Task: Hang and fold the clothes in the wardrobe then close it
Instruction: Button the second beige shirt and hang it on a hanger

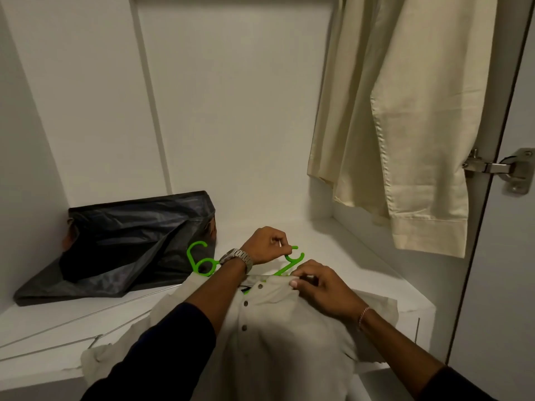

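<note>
A pale button-front shirt (269, 337) lies on the white wardrobe shelf (362, 264), its lower part hanging over the front edge. A bright green hanger (292, 263) sticks out of its collar. My left hand (265, 246), with a metal watch on the wrist, pinches the hanger's hook. My right hand (318, 287) pinches the shirt's collar just beside the hanger. A second green hanger hook (199, 260) shows to the left, partly hidden behind my left wrist.
A cream garment (405, 125) hangs at the upper right inside the wardrobe. A dark crumpled bag (127, 244) lies at the shelf's back left. The open door with a metal hinge (500, 169) stands on the right.
</note>
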